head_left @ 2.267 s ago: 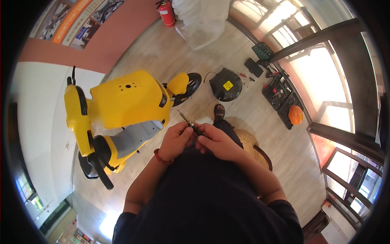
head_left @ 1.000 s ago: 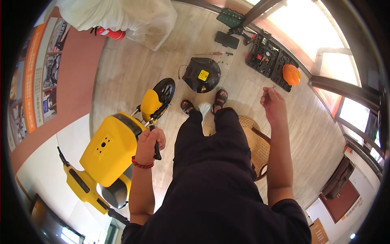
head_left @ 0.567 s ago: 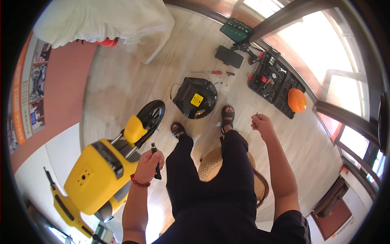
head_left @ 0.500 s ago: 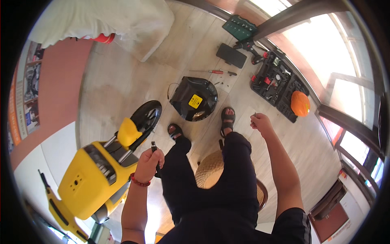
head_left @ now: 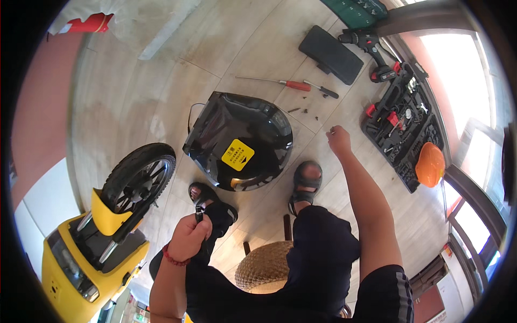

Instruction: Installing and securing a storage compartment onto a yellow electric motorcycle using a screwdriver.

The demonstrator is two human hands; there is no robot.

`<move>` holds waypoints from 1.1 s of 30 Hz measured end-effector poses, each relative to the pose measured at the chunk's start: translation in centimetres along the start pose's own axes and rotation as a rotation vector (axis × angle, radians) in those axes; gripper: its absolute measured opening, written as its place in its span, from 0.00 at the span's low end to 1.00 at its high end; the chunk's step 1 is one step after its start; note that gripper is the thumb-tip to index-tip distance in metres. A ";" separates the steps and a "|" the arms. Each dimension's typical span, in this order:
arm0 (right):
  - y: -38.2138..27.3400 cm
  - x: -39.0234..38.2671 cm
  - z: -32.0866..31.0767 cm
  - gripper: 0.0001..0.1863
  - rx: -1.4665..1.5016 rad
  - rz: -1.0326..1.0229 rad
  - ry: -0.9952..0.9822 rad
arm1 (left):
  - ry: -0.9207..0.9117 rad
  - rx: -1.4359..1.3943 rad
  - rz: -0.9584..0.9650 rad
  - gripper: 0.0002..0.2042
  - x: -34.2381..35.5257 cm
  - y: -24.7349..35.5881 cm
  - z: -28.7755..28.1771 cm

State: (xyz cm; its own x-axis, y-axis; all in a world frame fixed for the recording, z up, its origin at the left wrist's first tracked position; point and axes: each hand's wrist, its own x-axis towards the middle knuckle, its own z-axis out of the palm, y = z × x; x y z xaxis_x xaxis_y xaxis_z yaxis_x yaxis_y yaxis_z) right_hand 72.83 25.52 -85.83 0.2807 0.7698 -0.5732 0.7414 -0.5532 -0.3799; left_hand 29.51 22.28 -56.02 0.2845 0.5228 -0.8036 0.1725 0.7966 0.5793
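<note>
My left hand [head_left: 190, 237] is wrapped round a slim black tool [head_left: 200, 214] with a shiny collar at its upper end. Its lower part is lost against my dark trousers. Off to the right, my right hand [head_left: 339, 141] is closed in a pinch, with a tiny metallic bit at the fingertips, too small to name. Between my feet and beyond them lies a glossy black rounded shell [head_left: 215, 129] bearing a yellow label [head_left: 238, 155]. Nearest to my right hand on the floor are several small dark screws [head_left: 305, 111].
A red-handled screwdriver [head_left: 297, 85] and a black-handled one [head_left: 327, 92] lie past the shell, near a black flat case [head_left: 331, 55]. A cordless drill [head_left: 371, 51], an open tool case [head_left: 396, 129] and an orange cap-like thing [head_left: 430, 164] line the right. A yellow scooter [head_left: 70, 264] stands left; a woven stool [head_left: 264, 266] is under me.
My view has dropped closer to the floor, so the shell and tools look larger. My right hand has come nearer the screws. Both hands keep their grips.
</note>
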 end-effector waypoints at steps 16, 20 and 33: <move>1.1 2.8 2.5 0.15 0.019 0.048 0.179 | 0.051 0.231 0.169 0.11 -2.0 -0.6 1.0; -5.7 2.5 2.5 0.12 -0.104 -0.002 0.392 | 0.082 0.189 0.198 0.10 -2.9 -1.1 0.8; -12.1 3.1 3.1 0.06 -0.345 -0.580 0.141 | 0.115 0.258 0.233 0.07 -5.6 -0.3 1.1</move>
State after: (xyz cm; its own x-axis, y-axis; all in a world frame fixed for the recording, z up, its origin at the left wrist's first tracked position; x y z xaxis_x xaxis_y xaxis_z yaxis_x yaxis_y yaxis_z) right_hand 62.79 33.61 -85.27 -0.1611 0.9578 -0.2381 0.9408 0.0761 -0.3303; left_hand 28.86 18.78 -51.50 0.2386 0.7238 -0.6474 0.3519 0.5570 0.7523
